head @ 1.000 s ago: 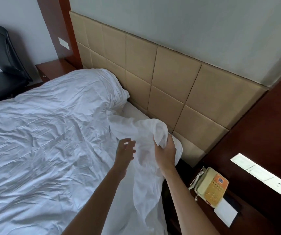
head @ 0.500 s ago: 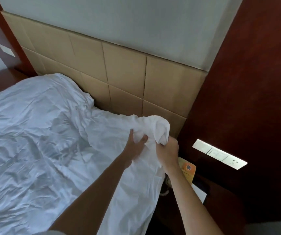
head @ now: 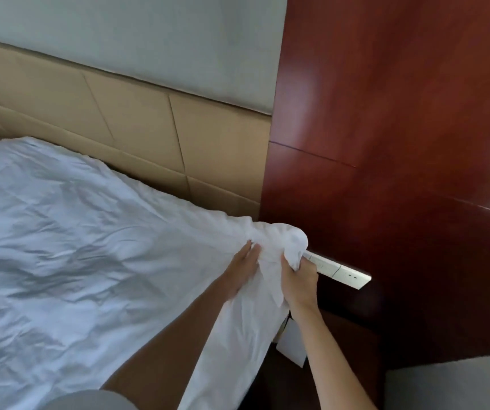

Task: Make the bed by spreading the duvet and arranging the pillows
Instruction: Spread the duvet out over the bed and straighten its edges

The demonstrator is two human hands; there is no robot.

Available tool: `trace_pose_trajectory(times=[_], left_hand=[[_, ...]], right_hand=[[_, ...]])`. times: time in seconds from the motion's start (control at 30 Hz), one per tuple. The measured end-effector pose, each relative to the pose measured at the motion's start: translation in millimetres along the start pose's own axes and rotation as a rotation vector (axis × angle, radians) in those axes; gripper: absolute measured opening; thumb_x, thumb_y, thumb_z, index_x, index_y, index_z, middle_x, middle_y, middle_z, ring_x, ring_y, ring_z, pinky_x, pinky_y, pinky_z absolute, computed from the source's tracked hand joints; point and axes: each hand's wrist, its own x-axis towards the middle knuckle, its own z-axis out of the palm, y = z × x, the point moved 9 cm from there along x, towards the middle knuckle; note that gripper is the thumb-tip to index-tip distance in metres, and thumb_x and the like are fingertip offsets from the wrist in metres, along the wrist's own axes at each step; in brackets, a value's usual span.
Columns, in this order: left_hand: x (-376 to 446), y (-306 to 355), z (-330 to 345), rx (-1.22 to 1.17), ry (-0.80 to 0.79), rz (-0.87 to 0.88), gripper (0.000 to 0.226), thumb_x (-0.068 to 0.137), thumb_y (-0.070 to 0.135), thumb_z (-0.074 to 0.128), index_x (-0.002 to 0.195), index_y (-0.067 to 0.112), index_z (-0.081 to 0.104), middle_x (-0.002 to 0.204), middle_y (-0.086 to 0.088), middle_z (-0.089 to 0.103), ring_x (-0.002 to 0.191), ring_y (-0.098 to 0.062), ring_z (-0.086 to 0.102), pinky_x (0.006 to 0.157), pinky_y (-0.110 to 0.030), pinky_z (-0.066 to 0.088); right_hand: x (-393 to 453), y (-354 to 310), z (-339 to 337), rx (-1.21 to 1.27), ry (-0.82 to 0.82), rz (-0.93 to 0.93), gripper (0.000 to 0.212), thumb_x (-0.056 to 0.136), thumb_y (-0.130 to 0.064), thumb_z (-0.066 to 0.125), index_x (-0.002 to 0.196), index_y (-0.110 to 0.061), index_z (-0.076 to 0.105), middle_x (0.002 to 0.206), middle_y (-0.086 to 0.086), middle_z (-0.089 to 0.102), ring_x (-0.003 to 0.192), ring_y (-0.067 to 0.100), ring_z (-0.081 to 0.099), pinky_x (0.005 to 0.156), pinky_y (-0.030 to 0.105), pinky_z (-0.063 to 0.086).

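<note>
one duvet (head: 69,247), white, creased, spread over the bed up to the tan headboard (head: 137,119); near corner bunched at the bed's right edge, beside the dark wood panel (head: 386,113). two hands at that corner. right hand (head: 298,281): grip closed round the gathered corner, fabric bulging above the fist. left hand (head: 242,275): fingers fairly straight, lying on the cloth just left of the bunch, grip not closed. one white switch strip (head: 341,272) on the panel, just right of the right hand. one white card (head: 292,341) below, by the hanging duvet edge. narrow dark gap between bed side and panel.
</note>
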Motion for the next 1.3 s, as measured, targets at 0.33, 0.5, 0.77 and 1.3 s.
trace_pose_trajectory(times=[0.33, 0.5, 0.77, 1.3], left_hand=[[-22.6, -35.4, -88.3, -0.262, 0.268, -0.056, 0.027, 0.102, 0.027, 0.048, 0.119, 0.014, 0.065, 0.113, -0.002, 0.066, 0.097, -0.015, 0.061, 0.084, -0.024, 0.048], [-48.9, -66.5, -124.8, -0.389, 0.394, -0.006, 0.021, 0.096, 0.020, 0.058, 0.108, 0.014, 0.075, 0.112, -0.005, 0.072, 0.105, -0.021, 0.066, 0.082, -0.026, 0.050], [-108.9, -108.3, -181.5, -0.527, 0.527, -0.007, 0.017, 0.094, 0.017, 0.056, 0.089, 0.009, 0.069, 0.082, -0.005, 0.066, 0.075, -0.017, 0.061, 0.070, -0.027, 0.046], [-161.9, -202.5, -170.8, -0.944, 0.423, -0.414, 0.092, 0.087, 0.081, 0.029, 0.124, 0.000, 0.053, 0.118, -0.021, 0.062, 0.097, -0.039, 0.064, 0.072, -0.048, 0.056]], right_hand=[[-9.6, -20.5, 80.2, -0.099, -0.269, -0.039, 0.030, 0.096, -0.023, 0.052, 0.070, -0.010, 0.059, 0.064, 0.003, 0.059, 0.058, 0.016, 0.057, 0.052, 0.028, 0.043], [-15.8, -30.3, 114.7, -0.094, -0.350, -0.036, 0.022, 0.095, -0.027, 0.055, 0.088, -0.011, 0.067, 0.082, 0.002, 0.067, 0.078, 0.020, 0.065, 0.059, 0.028, 0.048], [-37.3, -57.8, 186.4, -0.005, -0.480, 0.016, 0.019, 0.099, -0.024, 0.052, 0.103, -0.013, 0.067, 0.094, 0.002, 0.070, 0.087, 0.019, 0.067, 0.075, 0.032, 0.055], [-87.5, -122.3, 253.1, 0.282, -0.536, 0.086, 0.034, 0.100, -0.009, 0.049, 0.073, -0.029, 0.053, 0.080, -0.005, 0.060, 0.070, 0.010, 0.060, 0.054, 0.024, 0.051]])
